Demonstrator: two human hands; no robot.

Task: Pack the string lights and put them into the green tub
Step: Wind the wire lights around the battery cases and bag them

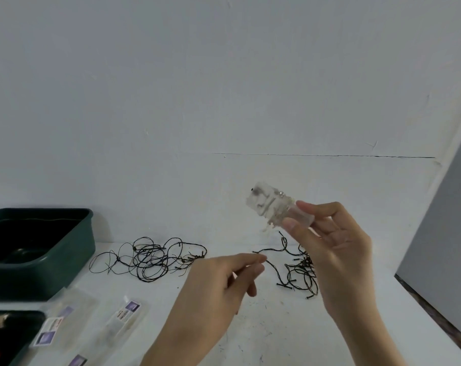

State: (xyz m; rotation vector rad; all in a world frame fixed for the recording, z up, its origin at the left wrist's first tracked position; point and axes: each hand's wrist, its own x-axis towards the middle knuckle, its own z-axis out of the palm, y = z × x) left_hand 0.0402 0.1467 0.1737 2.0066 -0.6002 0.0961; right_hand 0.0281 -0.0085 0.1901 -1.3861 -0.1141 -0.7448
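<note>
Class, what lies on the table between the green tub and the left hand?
A loose tangle of string lights on the white table, shown by the head view.

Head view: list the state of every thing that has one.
green tub: uncovered, no lights seen inside.
left string lights: loose tangle on the table.
right string lights: loose tangle on the table.
clear battery box: raised, gripped by the right hand.
left hand: pinches the right string lights' wire.
clear bags: lying flat.
</note>
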